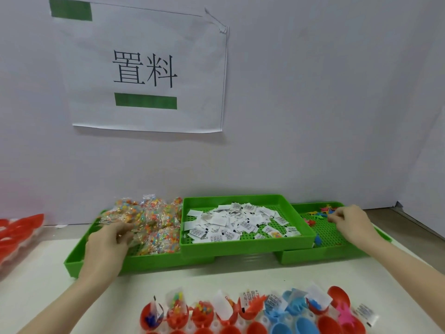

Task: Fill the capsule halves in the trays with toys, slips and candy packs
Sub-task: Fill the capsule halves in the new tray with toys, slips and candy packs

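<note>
1. The left hand [106, 244] reaches into the candy packs [149, 222], fingers curled down among them; whether they actually pinch a pack cannot be told.
2. The right hand [351, 220] has its fingertips bunched together over the toys [320, 214], seemingly pinching something small, though what is too small to make out.
3. The packs are heaped in the left green tray [79, 256].
4. The slips [236, 222] lie loose in the middle tray [243, 247], which sits raised across the two side trays.
5. The toys are scattered in the right tray [320, 257].
6. Nearest the person, red and blue capsule halves [202, 314] stand in rows, several holding a toy, slip or pack.
7. A paper sign [147, 68] hangs on the wall [325, 104].
</note>
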Tool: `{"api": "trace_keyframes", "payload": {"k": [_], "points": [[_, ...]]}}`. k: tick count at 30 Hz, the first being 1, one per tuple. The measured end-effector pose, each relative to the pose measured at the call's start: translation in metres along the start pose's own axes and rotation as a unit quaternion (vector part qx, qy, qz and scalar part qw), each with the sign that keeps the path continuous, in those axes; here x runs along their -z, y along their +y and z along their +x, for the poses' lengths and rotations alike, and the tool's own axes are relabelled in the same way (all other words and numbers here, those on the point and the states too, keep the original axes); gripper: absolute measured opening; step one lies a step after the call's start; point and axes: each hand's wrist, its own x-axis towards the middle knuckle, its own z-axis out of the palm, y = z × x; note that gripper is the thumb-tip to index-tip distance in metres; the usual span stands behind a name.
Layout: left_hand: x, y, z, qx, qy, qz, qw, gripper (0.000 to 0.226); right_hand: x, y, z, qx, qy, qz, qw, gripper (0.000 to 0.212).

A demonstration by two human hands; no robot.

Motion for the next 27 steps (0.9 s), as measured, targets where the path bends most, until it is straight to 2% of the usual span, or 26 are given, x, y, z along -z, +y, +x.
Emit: {"api": "trace_keyframes", "payload": {"k": [4,6,8,10,12,14,15,19,21,24,27], "points": [[0.003,0.006,-0.006,-0.04,0.072,-0.026,0.996,0.015,0.001,-0.032,-0.001,0.056,0.036,0.058,0.996,0.018],[0.004,0.011,-0.008,-0.049,0.083,-0.053,0.994,0.015,-0.001,-0.059,-0.008,0.106,0.029,0.095,0.989,0.019],[0.004,0.014,-0.01,-0.053,0.079,-0.065,0.993,0.016,-0.006,-0.085,-0.017,0.164,-0.029,0.109,0.98,0.024],[0.005,0.015,-0.013,-0.063,0.085,-0.059,0.993,0.014,-0.012,-0.104,-0.025,0.21,-0.116,0.07,0.968,0.025],[0.009,0.016,-0.018,-0.069,0.094,-0.064,0.991,0.013,-0.018,-0.111,-0.028,0.212,-0.188,-0.016,0.959,0.026],[0.014,0.017,-0.024,-0.06,0.106,-0.086,0.989,0.013,-0.024,-0.111,-0.028,0.189,-0.236,-0.112,0.946,0.049],[0.017,0.018,-0.027,-0.055,0.111,-0.099,0.987,0.013,-0.028,-0.11,-0.028,0.175,-0.241,-0.118,0.947,0.054],[0.026,0.02,-0.04,-0.036,0.139,-0.16,0.977,0.016,-0.034,-0.109,-0.031,0.164,-0.152,-0.07,0.972,0.025],[0.03,0.022,-0.047,-0.021,0.143,-0.199,0.969,0.02,-0.035,-0.107,-0.032,0.176,-0.123,-0.069,0.974,0.017],[0.034,0.026,-0.054,-0.016,0.139,-0.234,0.962,0.029,-0.033,-0.107,-0.034,0.202,-0.092,-0.087,0.971,0.024],[0.038,0.03,-0.058,-0.013,0.14,-0.277,0.951,0.028,-0.032,-0.106,-0.03,0.213,-0.054,-0.06,0.974,0.029]]}}
